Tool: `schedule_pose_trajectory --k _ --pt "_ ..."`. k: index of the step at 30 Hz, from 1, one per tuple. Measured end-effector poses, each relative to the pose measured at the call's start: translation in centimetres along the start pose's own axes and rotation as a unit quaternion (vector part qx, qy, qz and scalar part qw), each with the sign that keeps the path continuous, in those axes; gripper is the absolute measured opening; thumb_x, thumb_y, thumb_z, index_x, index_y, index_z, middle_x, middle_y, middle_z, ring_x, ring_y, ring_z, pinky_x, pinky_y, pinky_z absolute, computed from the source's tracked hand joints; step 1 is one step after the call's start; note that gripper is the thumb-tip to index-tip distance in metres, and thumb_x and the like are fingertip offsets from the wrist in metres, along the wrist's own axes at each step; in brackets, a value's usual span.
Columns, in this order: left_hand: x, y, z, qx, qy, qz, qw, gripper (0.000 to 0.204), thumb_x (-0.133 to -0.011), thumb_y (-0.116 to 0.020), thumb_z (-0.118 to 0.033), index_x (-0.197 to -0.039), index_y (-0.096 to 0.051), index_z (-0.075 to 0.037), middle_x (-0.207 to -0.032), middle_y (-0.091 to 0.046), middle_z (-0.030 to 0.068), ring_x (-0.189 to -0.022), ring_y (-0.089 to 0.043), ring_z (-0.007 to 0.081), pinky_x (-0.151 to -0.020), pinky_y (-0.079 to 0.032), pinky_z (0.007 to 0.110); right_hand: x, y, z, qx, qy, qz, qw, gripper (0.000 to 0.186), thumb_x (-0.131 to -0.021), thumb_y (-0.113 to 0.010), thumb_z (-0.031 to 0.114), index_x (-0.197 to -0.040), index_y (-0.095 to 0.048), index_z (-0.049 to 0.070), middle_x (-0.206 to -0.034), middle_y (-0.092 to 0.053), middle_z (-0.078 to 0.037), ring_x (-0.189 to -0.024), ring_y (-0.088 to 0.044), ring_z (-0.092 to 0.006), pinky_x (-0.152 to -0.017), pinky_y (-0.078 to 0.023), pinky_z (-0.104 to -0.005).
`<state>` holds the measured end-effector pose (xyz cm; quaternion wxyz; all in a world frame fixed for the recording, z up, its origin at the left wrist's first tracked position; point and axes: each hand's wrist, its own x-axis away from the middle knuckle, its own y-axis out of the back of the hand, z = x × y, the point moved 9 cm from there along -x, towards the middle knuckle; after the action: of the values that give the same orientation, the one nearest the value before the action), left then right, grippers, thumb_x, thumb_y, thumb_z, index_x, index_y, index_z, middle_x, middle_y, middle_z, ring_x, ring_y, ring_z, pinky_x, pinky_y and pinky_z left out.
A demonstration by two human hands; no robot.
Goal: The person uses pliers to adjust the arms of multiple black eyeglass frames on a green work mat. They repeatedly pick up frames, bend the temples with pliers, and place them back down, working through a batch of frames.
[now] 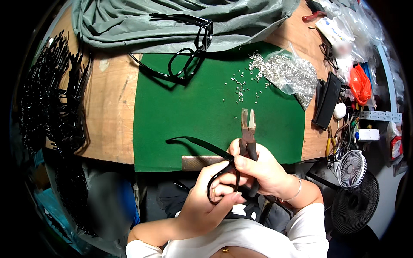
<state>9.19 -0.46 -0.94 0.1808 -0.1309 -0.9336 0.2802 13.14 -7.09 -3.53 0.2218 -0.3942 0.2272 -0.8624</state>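
My left hand is closed round a black eyeglass frame, held low over the front edge of the green mat. One temple of the frame points left, and a rim loops by my left fingers. In my right hand is a pair of pliers with dark handles, jaws upward and slightly apart. My right thumb touches the frame near its hinge. Nothing shows between the jaws. Beyond my hands, small silvery pieces lie scattered on the mat, beside a clear plastic bag of them.
Other black glasses frames rest at the mat's far side against a grey-green cloth. A large pile of black frames fills the left. At right are a black box-like object, an orange-red bag and a white fan.
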Motion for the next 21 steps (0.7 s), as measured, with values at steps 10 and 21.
schedule_pose_trajectory --k 10,21 --pt "1.7 -0.8 -1.4 0.074 0.079 0.045 0.993 0.055 -0.080 -0.045 0.011 -0.127 -0.020 -0.004 -0.105 -0.050 0.0192 -0.081 -0.058 0.0183 -0.073 -0.047 0.028 1.0 -2.2 0.0 0.001 -0.049 0.067 0.997 0.027 -0.081 -0.059 0.033 -0.084 -0.046 0.010 -0.064 -0.046 0.004 -0.047 -0.035 -0.0011 -0.039 -0.025 -0.0156" --pt "3.6 0.1 -1.5 0.114 0.151 0.061 0.980 0.042 -0.082 -0.044 0.011 -0.121 -0.034 0.003 -0.106 -0.053 0.0165 -0.081 -0.059 0.0180 -0.072 -0.047 0.026 5.3 -2.1 0.6 0.437 -0.127 0.208 0.866 0.043 -0.088 -0.042 0.040 -0.097 -0.050 -0.002 -0.074 -0.053 -0.007 -0.070 -0.050 -0.0145 -0.063 -0.042 -0.0282"
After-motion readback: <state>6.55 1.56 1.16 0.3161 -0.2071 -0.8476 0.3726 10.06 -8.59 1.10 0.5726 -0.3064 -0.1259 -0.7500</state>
